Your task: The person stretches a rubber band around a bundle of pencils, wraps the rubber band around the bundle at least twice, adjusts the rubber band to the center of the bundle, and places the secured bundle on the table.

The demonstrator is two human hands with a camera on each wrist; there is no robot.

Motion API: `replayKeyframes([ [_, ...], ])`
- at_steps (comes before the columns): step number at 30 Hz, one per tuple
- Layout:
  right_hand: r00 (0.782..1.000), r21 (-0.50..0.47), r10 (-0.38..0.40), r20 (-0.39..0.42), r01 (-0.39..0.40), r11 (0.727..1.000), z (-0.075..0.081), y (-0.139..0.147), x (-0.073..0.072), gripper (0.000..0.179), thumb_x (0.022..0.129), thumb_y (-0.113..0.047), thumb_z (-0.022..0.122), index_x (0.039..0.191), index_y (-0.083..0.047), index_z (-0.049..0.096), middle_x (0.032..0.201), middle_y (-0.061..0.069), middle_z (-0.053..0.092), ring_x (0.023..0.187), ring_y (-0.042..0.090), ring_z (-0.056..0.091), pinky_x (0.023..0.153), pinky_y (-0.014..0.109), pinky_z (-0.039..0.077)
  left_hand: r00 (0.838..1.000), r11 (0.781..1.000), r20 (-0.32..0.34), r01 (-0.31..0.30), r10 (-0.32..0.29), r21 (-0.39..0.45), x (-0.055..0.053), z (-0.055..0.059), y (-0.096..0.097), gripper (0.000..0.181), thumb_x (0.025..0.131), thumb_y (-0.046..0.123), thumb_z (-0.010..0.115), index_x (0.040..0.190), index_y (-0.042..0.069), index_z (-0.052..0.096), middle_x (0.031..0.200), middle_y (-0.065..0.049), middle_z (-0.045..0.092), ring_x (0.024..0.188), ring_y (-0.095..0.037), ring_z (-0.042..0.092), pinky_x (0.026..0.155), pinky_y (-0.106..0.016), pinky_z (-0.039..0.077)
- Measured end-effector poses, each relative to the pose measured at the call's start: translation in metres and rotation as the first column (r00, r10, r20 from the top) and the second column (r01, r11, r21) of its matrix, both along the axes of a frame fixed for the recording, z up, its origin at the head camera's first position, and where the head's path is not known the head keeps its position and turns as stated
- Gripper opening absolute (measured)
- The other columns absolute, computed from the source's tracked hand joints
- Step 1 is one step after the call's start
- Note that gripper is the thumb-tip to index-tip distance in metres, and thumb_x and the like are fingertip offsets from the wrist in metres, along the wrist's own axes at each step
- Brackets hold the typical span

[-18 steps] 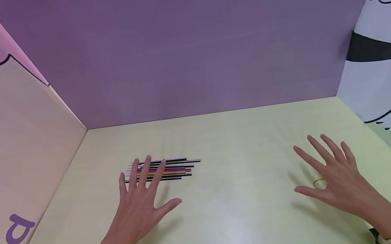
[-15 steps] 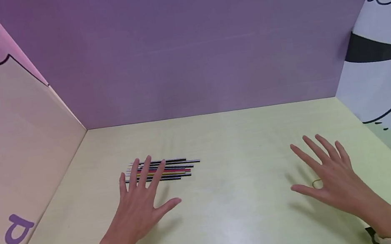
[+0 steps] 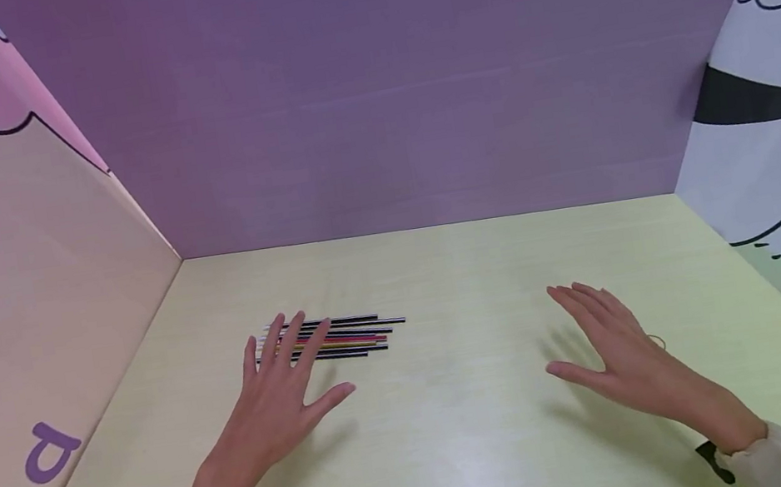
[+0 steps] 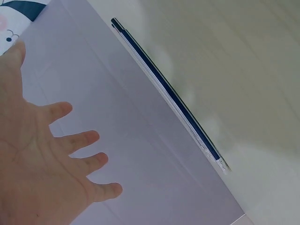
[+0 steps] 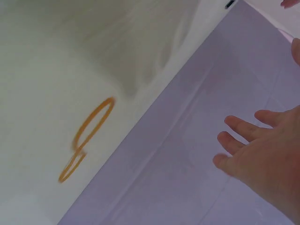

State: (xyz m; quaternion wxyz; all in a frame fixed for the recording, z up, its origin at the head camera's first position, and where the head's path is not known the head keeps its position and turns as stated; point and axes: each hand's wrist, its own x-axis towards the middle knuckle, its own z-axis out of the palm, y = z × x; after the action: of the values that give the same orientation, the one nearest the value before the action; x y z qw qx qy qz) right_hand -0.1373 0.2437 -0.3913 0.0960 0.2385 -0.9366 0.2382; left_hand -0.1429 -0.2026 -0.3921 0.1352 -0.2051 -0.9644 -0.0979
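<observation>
My left hand hovers with spread fingers over a bundle of thin, pencil-like sticks, mostly dark with red and yellow among them. Its fingers hide part of the bundle in the head view. In the left wrist view the palm faces the camera, apart from the sticks. On the right, my right hand is held above the table, fingers extended and close together, holding nothing. A rubber band peeks out beside it; the right wrist view shows this orange band twisted into two loops.
The pale table meets a purple back wall. A pink wall with letters stands at the left, and a panda-printed wall at the right.
My right hand has moved left and turned, its fingers coming closer together; the rubber band now shows on its other side. The left hand and sticks stay almost the same.
</observation>
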Motion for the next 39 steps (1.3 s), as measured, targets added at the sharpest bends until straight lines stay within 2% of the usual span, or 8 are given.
replayKeyframes([
  [6,0.990,-0.039,0.049,0.130,-0.044,0.998,0.009,-0.014,-0.009,0.082,0.095,-0.052,0.062,0.159,-0.028,0.017,0.162,0.003,0.021,0.150,0.030,0.015,0.112,0.062,0.027,0.999,0.996,0.016,0.040,-0.042,0.086,-0.005,0.004,-0.001,0.077,0.095,0.061,0.056,0.156,0.021,0.031,0.160,-0.014,0.027,0.150,-0.038,0.015,0.114,-0.068,0.012],
  [12,0.982,-0.083,0.077,0.170,-0.063,0.995,0.020,-0.022,-0.021,0.079,0.097,-0.052,0.060,0.159,-0.026,0.018,0.160,0.002,0.023,0.148,0.026,0.020,0.114,0.056,0.029,0.993,0.983,0.091,0.053,-0.070,0.173,-0.008,0.009,-0.002,0.072,0.097,0.057,0.054,0.155,0.020,0.033,0.159,-0.013,0.029,0.150,-0.036,0.015,0.116,-0.065,0.009],
  [19,0.973,-0.177,0.114,0.201,-0.078,0.981,0.024,-0.038,-0.036,0.072,0.100,-0.050,0.055,0.159,-0.028,0.019,0.159,-0.003,0.028,0.147,0.021,0.024,0.115,0.055,0.028,0.987,0.959,0.129,0.053,-0.092,0.280,-0.017,0.014,-0.014,0.066,0.100,0.047,0.055,0.154,0.017,0.032,0.158,-0.015,0.029,0.148,-0.036,0.018,0.116,-0.066,0.010],
  [25,0.975,-0.246,0.131,0.179,-0.084,0.966,0.026,-0.050,-0.047,0.065,0.103,-0.045,0.051,0.158,-0.032,0.020,0.155,-0.001,0.035,0.145,0.023,0.027,0.114,0.056,0.027,0.980,0.922,0.159,0.048,-0.117,0.384,-0.024,0.014,-0.023,0.060,0.103,0.040,0.052,0.154,0.016,0.032,0.159,-0.012,0.028,0.149,-0.036,0.018,0.115,-0.064,0.017],
  [32,0.963,-0.323,0.152,0.222,-0.075,0.943,0.031,-0.060,-0.061,0.060,0.105,-0.045,0.047,0.157,-0.034,0.020,0.152,-0.001,0.041,0.143,0.026,0.034,0.113,0.060,0.026,0.972,0.859,0.157,0.073,-0.176,0.508,-0.035,0.018,-0.025,0.051,0.107,0.031,0.045,0.152,0.010,0.034,0.156,-0.013,0.034,0.146,-0.034,0.026,0.115,-0.061,0.023],
  [35,0.947,-0.381,0.170,0.271,-0.056,0.923,0.032,-0.065,-0.068,0.056,0.106,-0.046,0.043,0.156,-0.036,0.021,0.151,-0.001,0.042,0.142,0.025,0.037,0.114,0.061,0.025,0.966,0.830,0.179,0.056,-0.184,0.554,-0.040,0.021,-0.028,0.048,0.109,0.030,0.040,0.152,0.010,0.034,0.156,-0.014,0.035,0.146,-0.035,0.028,0.115,-0.062,0.023],
  [39,0.914,-0.491,0.226,0.336,-0.035,0.870,0.035,-0.072,-0.077,0.055,0.106,-0.049,0.038,0.156,-0.032,0.022,0.151,-0.001,0.042,0.143,0.022,0.036,0.117,0.056,0.025,0.962,0.786,0.199,0.025,-0.187,0.618,-0.049,0.023,-0.034,0.048,0.110,0.032,0.033,0.152,0.008,0.035,0.155,-0.014,0.037,0.144,-0.037,0.031,0.114,-0.062,0.024],
])
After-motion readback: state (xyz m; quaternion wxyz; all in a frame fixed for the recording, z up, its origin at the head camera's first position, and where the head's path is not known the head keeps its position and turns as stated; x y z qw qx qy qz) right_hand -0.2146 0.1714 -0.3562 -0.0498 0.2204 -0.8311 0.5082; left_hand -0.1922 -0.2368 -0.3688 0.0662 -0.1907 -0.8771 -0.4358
